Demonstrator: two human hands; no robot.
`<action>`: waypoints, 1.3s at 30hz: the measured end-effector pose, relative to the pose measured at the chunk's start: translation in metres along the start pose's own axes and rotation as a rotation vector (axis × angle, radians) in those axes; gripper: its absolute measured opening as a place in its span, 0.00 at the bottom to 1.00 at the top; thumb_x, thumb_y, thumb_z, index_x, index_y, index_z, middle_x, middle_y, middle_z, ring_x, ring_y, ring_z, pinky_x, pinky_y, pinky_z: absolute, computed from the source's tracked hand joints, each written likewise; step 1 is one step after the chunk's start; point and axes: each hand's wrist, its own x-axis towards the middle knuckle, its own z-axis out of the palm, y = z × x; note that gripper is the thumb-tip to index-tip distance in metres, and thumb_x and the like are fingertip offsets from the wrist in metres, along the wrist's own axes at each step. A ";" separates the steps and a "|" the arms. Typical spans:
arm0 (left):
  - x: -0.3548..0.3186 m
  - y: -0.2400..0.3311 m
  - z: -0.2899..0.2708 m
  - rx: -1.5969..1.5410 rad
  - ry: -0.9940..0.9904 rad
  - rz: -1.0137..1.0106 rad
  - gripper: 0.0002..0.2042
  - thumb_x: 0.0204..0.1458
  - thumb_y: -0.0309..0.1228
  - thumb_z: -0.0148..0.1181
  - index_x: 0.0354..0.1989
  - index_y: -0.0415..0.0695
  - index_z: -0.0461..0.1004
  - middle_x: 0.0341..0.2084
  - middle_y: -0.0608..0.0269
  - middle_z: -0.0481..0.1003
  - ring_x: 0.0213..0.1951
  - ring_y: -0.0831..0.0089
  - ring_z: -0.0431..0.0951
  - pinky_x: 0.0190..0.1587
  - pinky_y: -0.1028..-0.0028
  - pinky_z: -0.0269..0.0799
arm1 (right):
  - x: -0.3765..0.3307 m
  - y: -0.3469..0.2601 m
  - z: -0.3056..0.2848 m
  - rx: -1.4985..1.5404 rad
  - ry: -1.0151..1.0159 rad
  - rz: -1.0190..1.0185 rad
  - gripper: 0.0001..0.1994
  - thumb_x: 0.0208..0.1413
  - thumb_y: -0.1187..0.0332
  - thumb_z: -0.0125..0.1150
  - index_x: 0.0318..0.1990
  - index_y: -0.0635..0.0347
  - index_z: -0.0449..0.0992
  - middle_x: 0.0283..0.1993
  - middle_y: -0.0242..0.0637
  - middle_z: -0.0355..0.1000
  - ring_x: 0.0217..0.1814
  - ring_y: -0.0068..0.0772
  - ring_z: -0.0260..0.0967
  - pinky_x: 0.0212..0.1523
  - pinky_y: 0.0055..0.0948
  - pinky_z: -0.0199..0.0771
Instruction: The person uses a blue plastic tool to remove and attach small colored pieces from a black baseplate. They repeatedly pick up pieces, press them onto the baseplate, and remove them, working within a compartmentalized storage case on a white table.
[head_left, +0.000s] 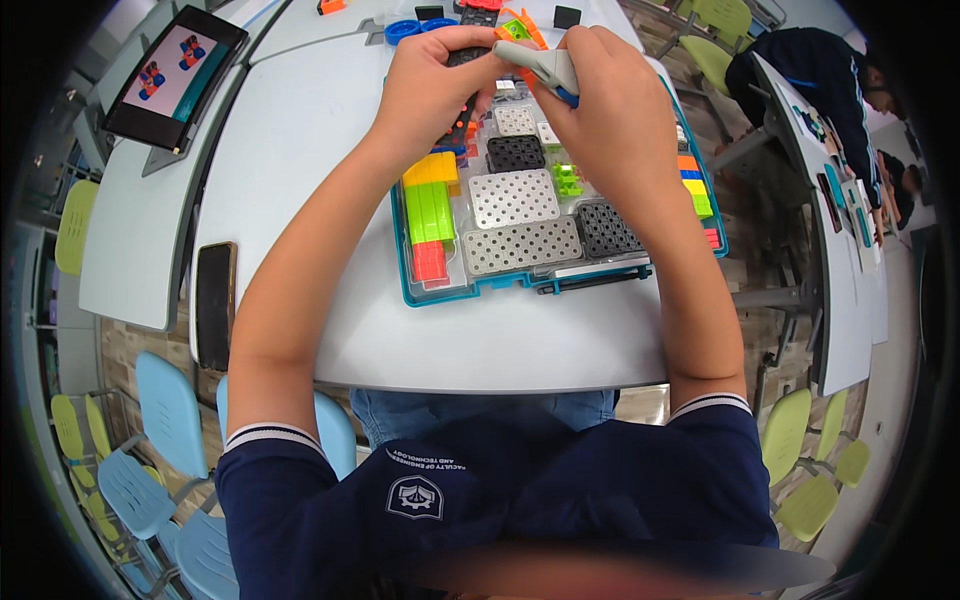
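Over the far part of a teal-rimmed parts case (440, 299), my two hands come together. The fingers of my right hand (620, 95) are wrapped round a grey plastic tool (545, 66) with a bit of blue near its lower end. Its tip meets an orange building piece (530, 24) with a light green part (514, 29) set in it. My left hand (425, 85) is closed at the near left side of that orange piece, thumb and finger pinching it; part of the grip is hidden behind my fingers.
The case holds white perforated plates (513, 198), black blocks (515, 153) and yellow, green and red bars (430, 210). Blue rings (403, 32) lie beyond it. Left are a phone (214, 305) and a tablet (175, 75) showing a model. Another person (810, 80) bends at the right table.
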 end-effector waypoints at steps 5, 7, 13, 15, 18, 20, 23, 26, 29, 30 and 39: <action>0.000 0.005 -0.002 0.104 -0.016 0.062 0.12 0.57 0.35 0.67 0.43 0.39 0.83 0.22 0.67 0.79 0.20 0.87 0.73 0.22 0.84 0.66 | 0.002 0.006 0.004 0.239 -0.002 0.106 0.13 0.47 0.70 0.70 0.38 0.66 0.74 0.36 0.48 0.74 0.38 0.53 0.74 0.39 0.47 0.74; 0.000 0.005 -0.001 0.159 -0.056 0.058 0.12 0.57 0.35 0.67 0.42 0.39 0.83 0.25 0.65 0.81 0.23 0.85 0.78 0.25 0.84 0.71 | 0.004 0.014 0.005 0.365 -0.027 0.085 0.13 0.48 0.71 0.70 0.40 0.65 0.76 0.36 0.48 0.74 0.38 0.54 0.74 0.39 0.48 0.73; -0.002 0.003 0.007 0.119 -0.066 0.100 0.12 0.59 0.31 0.65 0.44 0.35 0.82 0.33 0.57 0.83 0.35 0.74 0.85 0.42 0.77 0.82 | 0.003 0.024 0.002 0.262 -0.113 0.056 0.12 0.57 0.71 0.67 0.46 0.63 0.78 0.32 0.42 0.76 0.29 0.40 0.74 0.34 0.30 0.74; -0.002 0.005 0.005 0.128 -0.069 0.114 0.12 0.58 0.32 0.65 0.44 0.36 0.83 0.32 0.57 0.84 0.35 0.74 0.86 0.42 0.77 0.83 | 0.005 0.024 -0.001 0.342 -0.094 0.085 0.12 0.53 0.69 0.69 0.43 0.64 0.79 0.34 0.46 0.76 0.30 0.47 0.74 0.34 0.38 0.74; 0.001 0.009 0.003 0.152 -0.108 0.159 0.13 0.59 0.33 0.65 0.44 0.36 0.83 0.32 0.57 0.84 0.34 0.74 0.86 0.40 0.77 0.83 | 0.006 0.027 -0.006 0.416 -0.116 0.125 0.11 0.52 0.67 0.70 0.41 0.63 0.80 0.33 0.47 0.76 0.29 0.48 0.73 0.32 0.39 0.72; 0.002 0.010 0.001 0.152 -0.116 0.166 0.13 0.58 0.33 0.66 0.44 0.36 0.83 0.32 0.57 0.84 0.35 0.73 0.86 0.41 0.77 0.83 | 0.005 0.030 -0.006 0.448 -0.135 0.148 0.11 0.54 0.66 0.70 0.41 0.62 0.80 0.31 0.45 0.76 0.27 0.44 0.72 0.31 0.37 0.71; 0.002 0.007 -0.002 0.176 -0.134 0.142 0.12 0.59 0.30 0.64 0.45 0.33 0.81 0.34 0.55 0.83 0.36 0.71 0.86 0.42 0.75 0.84 | 0.003 0.033 -0.003 0.509 -0.145 0.186 0.11 0.55 0.64 0.70 0.41 0.61 0.81 0.27 0.42 0.74 0.25 0.39 0.71 0.30 0.35 0.69; 0.005 0.004 -0.012 0.170 -0.141 0.124 0.12 0.60 0.29 0.63 0.46 0.32 0.80 0.35 0.54 0.83 0.37 0.71 0.85 0.42 0.75 0.84 | 0.008 0.038 -0.013 0.560 -0.170 0.208 0.12 0.57 0.63 0.69 0.44 0.61 0.81 0.25 0.36 0.74 0.25 0.28 0.70 0.28 0.30 0.69; 0.017 0.012 -0.046 0.115 -0.045 0.095 0.13 0.61 0.31 0.62 0.48 0.33 0.80 0.37 0.52 0.83 0.36 0.71 0.86 0.41 0.76 0.84 | 0.020 0.051 -0.048 0.793 -0.086 0.417 0.05 0.57 0.75 0.64 0.34 0.69 0.77 0.26 0.37 0.76 0.26 0.30 0.74 0.30 0.26 0.74; 0.019 0.014 -0.056 0.082 -0.007 0.087 0.14 0.62 0.32 0.61 0.49 0.34 0.80 0.38 0.51 0.83 0.35 0.71 0.86 0.40 0.76 0.84 | 0.023 0.055 -0.061 0.723 -0.065 0.463 0.05 0.59 0.74 0.64 0.34 0.68 0.77 0.25 0.34 0.74 0.24 0.24 0.71 0.28 0.23 0.71; 0.033 -0.023 -0.080 -0.204 0.085 0.109 0.14 0.64 0.35 0.57 0.43 0.34 0.78 0.34 0.48 0.82 0.34 0.70 0.85 0.38 0.79 0.81 | 0.010 0.034 -0.018 0.483 -0.301 0.303 0.12 0.56 0.62 0.70 0.40 0.61 0.81 0.22 0.37 0.70 0.23 0.29 0.67 0.28 0.31 0.67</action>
